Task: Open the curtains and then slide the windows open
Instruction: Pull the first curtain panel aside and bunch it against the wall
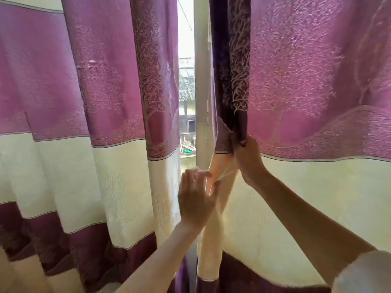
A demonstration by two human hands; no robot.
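Two purple and cream curtains hang in front of a window. The left curtain (88, 127) hangs straight. My right hand (246, 157) grips the bunched inner edge of the right curtain (313, 102) at the purple-cream border. My left hand (196, 197) is lower, fingers spread, with its fingertips on the same edge's cream fold. A narrow gap between the curtains shows a white window frame (201, 81) and a strip of glass (186, 102) with buildings outside.
The curtains fill nearly the whole view on both sides. A dark purple band runs along their lower part. A white sleeve (364, 273) covers my right upper arm at the bottom right corner.
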